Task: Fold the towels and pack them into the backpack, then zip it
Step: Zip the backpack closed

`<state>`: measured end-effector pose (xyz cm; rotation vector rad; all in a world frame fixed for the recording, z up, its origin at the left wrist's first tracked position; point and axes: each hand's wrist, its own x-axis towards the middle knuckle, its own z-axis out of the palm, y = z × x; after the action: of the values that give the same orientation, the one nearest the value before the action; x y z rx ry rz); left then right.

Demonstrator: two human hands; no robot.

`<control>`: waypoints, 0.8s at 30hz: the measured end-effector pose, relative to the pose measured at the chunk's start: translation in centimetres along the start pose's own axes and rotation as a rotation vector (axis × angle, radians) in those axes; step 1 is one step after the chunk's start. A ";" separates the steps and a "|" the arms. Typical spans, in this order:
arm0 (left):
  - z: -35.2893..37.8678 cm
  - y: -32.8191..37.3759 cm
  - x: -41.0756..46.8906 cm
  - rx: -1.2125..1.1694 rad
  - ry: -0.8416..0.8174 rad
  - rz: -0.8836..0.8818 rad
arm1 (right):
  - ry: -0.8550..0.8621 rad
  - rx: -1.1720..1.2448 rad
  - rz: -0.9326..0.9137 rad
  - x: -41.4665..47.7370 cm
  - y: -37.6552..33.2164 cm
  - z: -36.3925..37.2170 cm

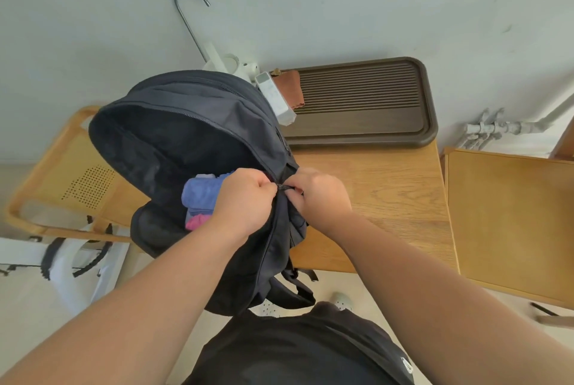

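The black backpack (pixel 186 136) stood at centre-left of the frame, apparently resting on the left end of the wooden table (pixel 388 198). Its lower part and straps hung past the near edge. The main compartment gaped wide. A blue towel (pixel 200 195) and a pink towel (pixel 195 222) sat inside, close to the lower end of the opening.

Our left hand (pixel 245 198) was curled round the fabric beside the zipper's lower end. Our right hand (pixel 323 195) pinched the zipper pull (pixel 285 187). The two hands were almost touching.

We judged packing complete and the zipping step barely begun. The next move called for drawing the pull up and round the arched track toward the upper left while the left hand kept the fabric taut. The towels lay near the teeth and might need tucking down first.

A white remote control (pixel 275 98) lay just beside the backpack's top, against a brown ridged tray (pixel 428 111) in the upper right. A cane chair (pixel 62 173) stood near on the left. Bare tabletop lay to the right of the hands, which gave the right arm room to travel.
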<state>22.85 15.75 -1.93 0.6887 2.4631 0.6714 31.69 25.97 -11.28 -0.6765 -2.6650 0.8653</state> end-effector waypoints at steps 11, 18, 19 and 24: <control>-0.5 1.2 -0.3 0.023 0.108 0.058 | 0.050 -0.058 0.041 0.6 0.9 -1.7; -2.1 1.1 -0.4 -0.082 0.090 0.040 | 0.045 -0.035 -0.129 0.4 -1.1 -3.2; -2.1 1.1 -0.5 -0.119 0.068 0.044 | 0.061 -0.030 -0.147 0.2 -1.4 -3.1; -1.7 1.0 -0.9 -0.157 0.068 0.066 | 0.191 -0.005 -0.089 0.2 -2.2 -2.1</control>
<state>22.92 15.42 0.20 0.6983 2.4250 0.9168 31.52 25.50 -8.22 -0.6036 -2.5072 0.7316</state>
